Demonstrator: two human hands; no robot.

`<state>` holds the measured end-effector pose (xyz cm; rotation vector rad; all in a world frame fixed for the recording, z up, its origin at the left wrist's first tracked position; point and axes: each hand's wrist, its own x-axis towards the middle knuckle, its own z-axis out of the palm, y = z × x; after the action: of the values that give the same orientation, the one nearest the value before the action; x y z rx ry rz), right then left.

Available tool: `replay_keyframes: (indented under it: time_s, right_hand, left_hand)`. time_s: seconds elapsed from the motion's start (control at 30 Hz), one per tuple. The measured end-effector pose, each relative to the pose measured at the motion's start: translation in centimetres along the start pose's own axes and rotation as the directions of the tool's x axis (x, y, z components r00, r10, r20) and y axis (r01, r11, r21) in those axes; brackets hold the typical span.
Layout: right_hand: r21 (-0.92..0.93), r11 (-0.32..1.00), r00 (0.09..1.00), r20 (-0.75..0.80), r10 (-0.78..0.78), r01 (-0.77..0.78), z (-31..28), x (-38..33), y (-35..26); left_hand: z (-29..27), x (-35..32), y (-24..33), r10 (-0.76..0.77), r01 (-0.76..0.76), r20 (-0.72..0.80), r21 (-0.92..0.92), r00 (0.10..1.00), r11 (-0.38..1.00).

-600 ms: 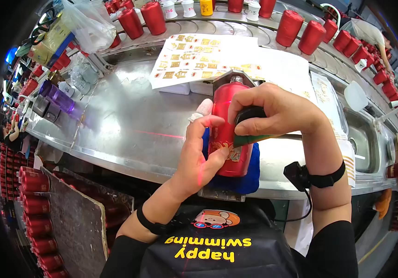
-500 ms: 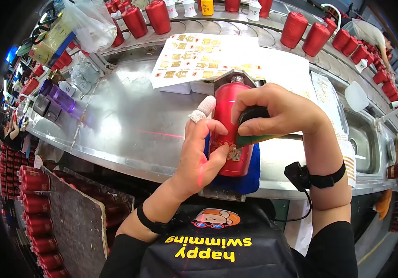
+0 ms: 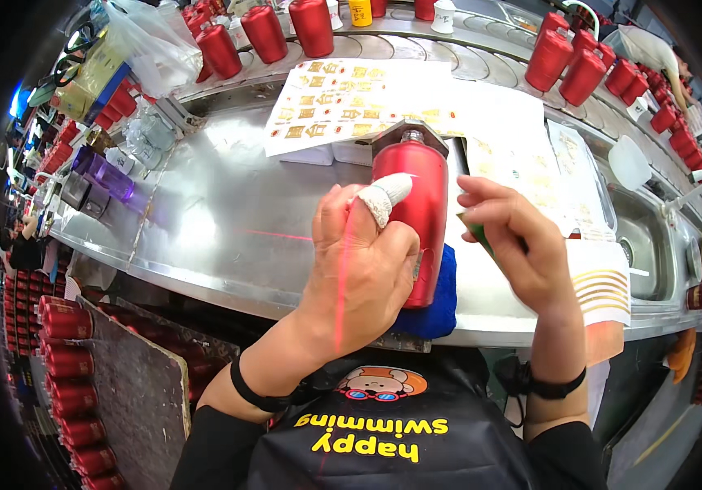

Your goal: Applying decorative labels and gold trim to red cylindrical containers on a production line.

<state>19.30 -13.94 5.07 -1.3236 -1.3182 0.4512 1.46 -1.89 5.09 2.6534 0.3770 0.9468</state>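
A red bottle [image 3: 426, 196] lies on its side in front of me, its neck toward a dark angular metal holder [image 3: 384, 137] and its near end on a blue cloth [image 3: 442, 306]. My left hand [image 3: 359, 261] is closed over the bottle's left side, thumb and fingers pressed together. A white wrap covers one finger, which points across the bottle; whatever the pinch holds is hidden. To the right, apart from the bottle, my right hand [image 3: 523, 241] is curled around a scraper [image 3: 478, 233], of which only a green edge shows.
Sheets with gold designs [image 3: 326, 102] lie behind the bottle on the steel worktop [image 3: 228, 220]. Red bottles [image 3: 312, 28] stand along the conveyor [image 3: 465, 45] at the back. A sink [image 3: 653, 245] is at right, a purple clear cup [image 3: 104, 173] at left. More red bottles [image 3: 69, 384] stand lower left.
My right hand has drawn the scraper off the bottle to the right. My left hand has turned and closed, moving up over the bottle's side. Bottles on the conveyor have shifted right.
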Motion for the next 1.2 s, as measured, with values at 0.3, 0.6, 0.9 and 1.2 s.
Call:
replay_keyframes:
  time_s: [0.3, 0.6, 0.9, 1.2]
  right_hand:
    - [-0.18, 0.983, 0.999, -0.022, 0.036, -0.039, 2.8, -3.6, 0.6]
    - [-0.244, 0.965, 0.993, -0.095, 0.075, -0.096, 4.2, -2.9, 0.4]
    - [-0.197, 0.972, 0.978, -0.186, 0.088, -0.125, 4.7, -2.7, 0.4]
    - [-0.273, 0.95, 0.963, -0.259, 0.08, -0.152, 4.1, -3.9, 2.2]
  left_hand:
    - [-0.8, 0.2, 1.5, 0.004, 0.004, 0.101, -0.084, 0.995, 0.996]
    - [1.1, -3.7, -1.8, -0.393, 0.28, -0.015, -0.676, 0.92, 0.682]
    - [3.5, -4.2, -2.4, -0.332, 0.259, -0.051, -0.52, 0.942, 0.814]
    - [4.4, -3.9, -2.7, -0.345, 0.274, -0.034, -0.537, 0.938, 0.798]
